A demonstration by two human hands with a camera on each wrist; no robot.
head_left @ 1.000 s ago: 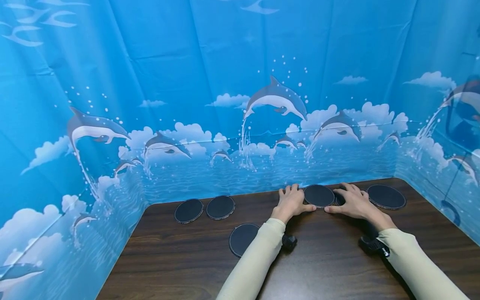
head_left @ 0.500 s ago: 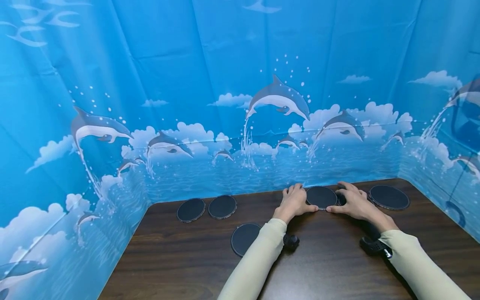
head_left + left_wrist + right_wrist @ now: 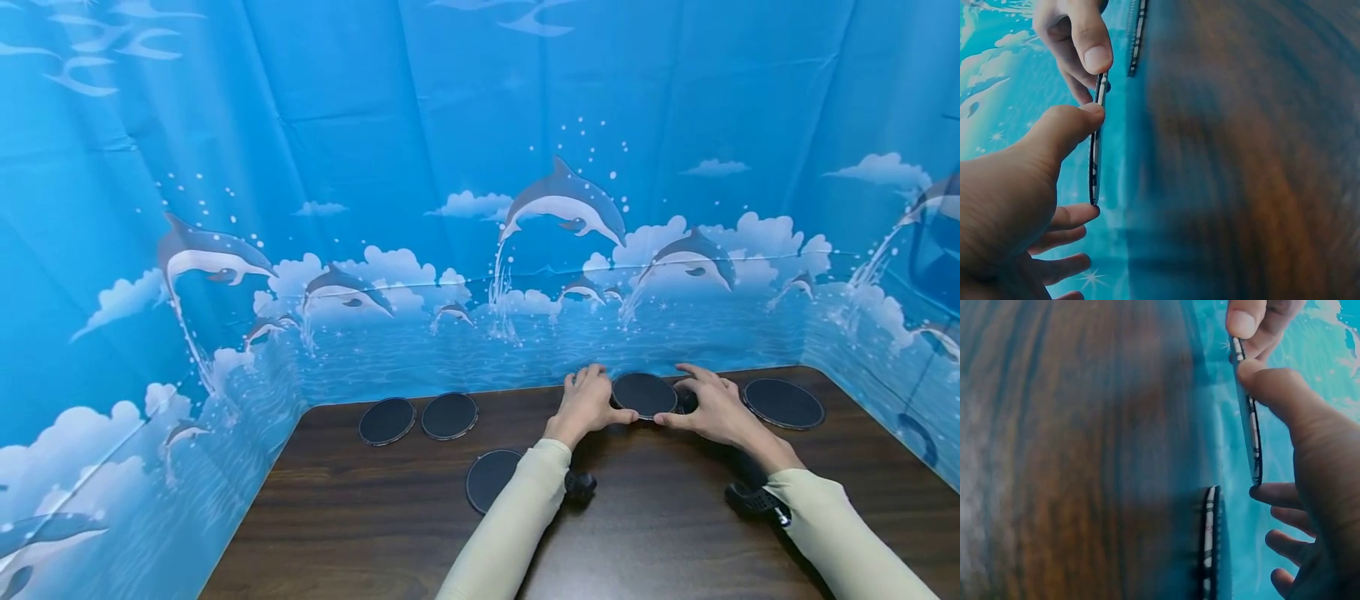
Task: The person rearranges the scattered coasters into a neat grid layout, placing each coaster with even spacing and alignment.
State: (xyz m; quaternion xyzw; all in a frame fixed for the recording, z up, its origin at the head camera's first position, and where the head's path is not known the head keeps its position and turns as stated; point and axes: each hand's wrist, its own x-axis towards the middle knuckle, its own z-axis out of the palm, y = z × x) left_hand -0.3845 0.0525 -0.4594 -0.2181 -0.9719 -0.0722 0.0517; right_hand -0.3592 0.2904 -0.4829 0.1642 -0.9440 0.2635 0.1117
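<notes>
Both hands pinch one thin, round black coaster [image 3: 645, 395] near the table's back edge. My left hand [image 3: 587, 407] has its thumb on the near rim and a fingertip at the far rim. From the other side my right hand [image 3: 712, 408] grips the same rim, its thumb close to the left one. Seen edge-on in the left wrist view, the coaster [image 3: 1095, 156] has a black-and-white patterned rim and stands off the tabletop. The right wrist view shows the held coaster [image 3: 1250, 419] with a fingertip under its far end.
Another coaster [image 3: 783, 404] lies just right of my right hand. Two coasters [image 3: 387, 421] lie side by side at the back left. One more coaster [image 3: 491, 479] is partly covered by my left sleeve. A blue dolphin-print sheet [image 3: 450, 208] surrounds the brown wooden table [image 3: 337, 517].
The held coaster has risen slightly relative to the others on the table, with both hands keeping their grip. The head view has shifted a little.
</notes>
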